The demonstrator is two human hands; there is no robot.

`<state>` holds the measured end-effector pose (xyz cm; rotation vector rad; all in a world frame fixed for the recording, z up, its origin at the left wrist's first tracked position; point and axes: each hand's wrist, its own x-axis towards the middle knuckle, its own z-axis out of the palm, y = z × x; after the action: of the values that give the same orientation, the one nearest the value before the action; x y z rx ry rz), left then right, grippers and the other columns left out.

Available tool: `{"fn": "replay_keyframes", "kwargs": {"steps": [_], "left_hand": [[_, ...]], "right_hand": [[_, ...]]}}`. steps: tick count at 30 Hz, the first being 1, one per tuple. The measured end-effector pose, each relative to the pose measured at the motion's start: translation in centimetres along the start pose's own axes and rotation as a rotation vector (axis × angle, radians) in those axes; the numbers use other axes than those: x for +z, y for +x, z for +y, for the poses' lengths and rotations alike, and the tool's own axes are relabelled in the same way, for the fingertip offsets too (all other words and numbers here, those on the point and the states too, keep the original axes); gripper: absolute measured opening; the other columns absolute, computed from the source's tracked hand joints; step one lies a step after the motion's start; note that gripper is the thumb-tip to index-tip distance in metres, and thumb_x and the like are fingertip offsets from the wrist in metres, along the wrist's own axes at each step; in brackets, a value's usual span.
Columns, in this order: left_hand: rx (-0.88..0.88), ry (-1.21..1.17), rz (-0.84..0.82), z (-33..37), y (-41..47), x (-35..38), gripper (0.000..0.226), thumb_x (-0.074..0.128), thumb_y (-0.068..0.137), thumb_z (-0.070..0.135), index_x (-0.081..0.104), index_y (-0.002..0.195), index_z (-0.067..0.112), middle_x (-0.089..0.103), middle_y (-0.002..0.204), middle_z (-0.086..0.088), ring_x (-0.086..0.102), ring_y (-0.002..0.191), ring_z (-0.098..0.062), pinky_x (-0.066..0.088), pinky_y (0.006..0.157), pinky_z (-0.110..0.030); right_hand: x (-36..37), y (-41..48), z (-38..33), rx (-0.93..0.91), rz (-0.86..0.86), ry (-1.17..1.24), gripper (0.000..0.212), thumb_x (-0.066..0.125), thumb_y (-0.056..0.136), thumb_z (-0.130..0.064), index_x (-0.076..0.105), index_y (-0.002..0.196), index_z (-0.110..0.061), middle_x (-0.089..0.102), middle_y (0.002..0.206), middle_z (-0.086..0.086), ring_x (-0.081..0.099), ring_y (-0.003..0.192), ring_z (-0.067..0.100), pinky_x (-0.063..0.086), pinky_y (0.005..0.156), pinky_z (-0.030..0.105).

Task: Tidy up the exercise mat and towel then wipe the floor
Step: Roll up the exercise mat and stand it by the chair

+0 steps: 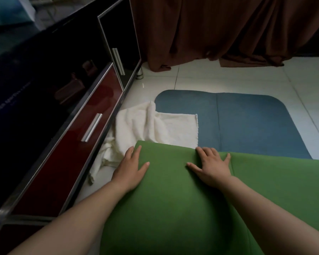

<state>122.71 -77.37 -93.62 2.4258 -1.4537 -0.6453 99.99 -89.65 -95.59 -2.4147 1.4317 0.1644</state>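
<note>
From your head view, both your hands lie flat with nothing clasped. Your left hand (131, 168) rests with straight fingers on the left corner of the turned-over green side of the mat (173, 199). Your right hand (211, 165) is spread wide, palm down, near the middle of that same fold. The rest of the mat lies flat beyond your fingertips, blue side up. The towel (155, 129) is just ahead of your left hand, crumpled. Part of it is on the blue surface and part trails down to the floor at your left wrist.

The likely trouble is that towel. Its near edge runs right under the fold line, so if you push the fold forward as things lie, it would probably get trapped inside the mat. Pull it clear first. Also, only your palms pin the fold, so if you lift both at once the springy mat may flop open again.

The floor (228, 78) is pale glossy tile, so the mat could slide away from you under a forward push. A dark cabinet (63, 89) with a red drawer front stands close beside your left arm. A brown curtain (219, 30) hangs to the floor beyond the mat's far end. The room is dim.
</note>
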Motion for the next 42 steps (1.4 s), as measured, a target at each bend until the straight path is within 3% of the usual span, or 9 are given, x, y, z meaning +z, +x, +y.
{"fn": "replay_keyframes", "kwargs": {"steps": [3, 7, 17, 22, 25, 28, 32, 36, 42], "left_hand": [[0.07, 0.095, 0.013, -0.1, 0.6, -0.7, 0.065, 0.042, 0.094, 0.043, 0.013, 0.148, 0.022, 0.006, 0.157, 0.001, 0.018, 0.142, -0.022, 0.026, 0.112, -0.038], [0.116, 0.115, 0.037, 0.4, 3.2, -1.0, 0.059, 0.042, 0.095, 0.04, 0.019, 0.147, 0.022, 0.012, 0.156, 0.0, 0.02, 0.141, -0.022, 0.026, 0.112, -0.039], [0.134, 0.06, 0.027, 3.9, 12.5, 0.3, 0.052, 0.041, 0.095, 0.039, 0.031, 0.142, 0.021, 0.028, 0.151, 0.002, 0.029, 0.136, -0.021, 0.031, 0.109, -0.039], [0.063, 0.036, 0.015, 3.1, 15.5, 0.4, 0.054, 0.047, 0.093, 0.038, 0.032, 0.142, 0.02, 0.027, 0.151, 0.0, 0.035, 0.132, -0.025, 0.035, 0.105, -0.039], [-0.024, 0.01, -0.048, 2.2, 16.6, 1.1, 0.063, 0.054, 0.088, 0.031, 0.026, 0.144, 0.023, 0.02, 0.151, -0.004, 0.04, 0.128, -0.028, 0.038, 0.103, -0.038], [-0.072, 0.009, -0.115, 1.4, 16.7, 1.7, 0.069, 0.055, 0.084, 0.017, 0.024, 0.145, 0.027, 0.04, 0.138, -0.01, 0.048, 0.12, -0.029, 0.041, 0.097, -0.033], [-0.054, -0.209, 0.063, 1.1, 16.3, 1.1, 0.05, 0.057, 0.083, 0.006, 0.051, 0.131, 0.019, 0.059, 0.124, -0.011, 0.055, 0.111, -0.027, 0.042, 0.098, -0.029], [0.06, -0.337, 0.173, 3.2, 14.9, -1.7, 0.037, 0.064, 0.084, 0.01, 0.06, 0.121, 0.015, 0.064, 0.117, -0.011, 0.06, 0.098, -0.022, 0.041, 0.087, -0.022], [0.283, -0.491, 0.398, 10.0, 11.4, -8.6, 0.032, 0.065, 0.084, 0.01, 0.064, 0.115, 0.02, 0.065, 0.098, -0.001, 0.061, 0.088, -0.016, 0.049, 0.086, -0.026]], "right_hand": [[2.1, -2.5, -0.1, 0.007, -0.028, 0.036, 0.078, 0.03, 0.083, -0.073, 0.015, 0.145, -0.029, 0.019, 0.152, -0.006, 0.012, 0.142, 0.013, 0.005, 0.108, 0.067], [3.8, -3.7, -0.3, 0.034, -0.028, 0.004, 0.099, 0.002, 0.064, -0.086, 0.007, 0.147, -0.032, 0.008, 0.157, -0.008, 0.005, 0.144, 0.012, -0.003, 0.11, 0.063], [1.0, -1.3, 1.3, 0.019, 0.128, -0.026, 0.109, -0.021, 0.054, -0.086, 0.012, 0.146, -0.037, 0.015, 0.155, -0.01, 0.008, 0.144, 0.012, 0.0, 0.114, 0.047], [0.7, -2.3, 5.1, 0.092, 0.25, 0.02, 0.094, 0.0, 0.074, -0.083, 0.041, 0.138, -0.028, 0.044, 0.143, -0.002, 0.036, 0.135, 0.021, 0.02, 0.112, 0.035], [0.6, -2.9, 5.8, 0.09, 0.228, 0.01, 0.094, 0.003, 0.073, -0.083, 0.04, 0.139, -0.027, 0.041, 0.145, -0.004, 0.032, 0.137, 0.019, 0.017, 0.11, 0.031], [0.3, -3.0, 5.6, 0.1, 0.203, -0.004, 0.098, 0.001, 0.071, -0.085, 0.038, 0.14, -0.028, 0.038, 0.147, -0.005, 0.029, 0.139, 0.017, 0.013, 0.111, 0.028], [-0.3, -3.2, 5.5, 0.106, 0.175, 0.003, 0.106, -0.007, 0.064, -0.087, 0.032, 0.143, -0.029, 0.03, 0.151, -0.007, 0.022, 0.141, 0.014, 0.008, 0.112, 0.024], [-2.8, -3.7, 5.6, 0.051, 0.1, 0.003, 0.113, -0.012, 0.055, -0.09, 0.021, 0.146, -0.031, 0.021, 0.153, -0.011, 0.017, 0.142, 0.01, 0.009, 0.113, 0.023], [-8.2, -4.2, 5.3, -0.016, 0.08, 0.141, 0.072, 0.039, 0.086, -0.062, 0.016, 0.147, -0.03, 0.017, 0.154, -0.011, 0.018, 0.14, 0.007, 0.018, 0.112, 0.025]]}}
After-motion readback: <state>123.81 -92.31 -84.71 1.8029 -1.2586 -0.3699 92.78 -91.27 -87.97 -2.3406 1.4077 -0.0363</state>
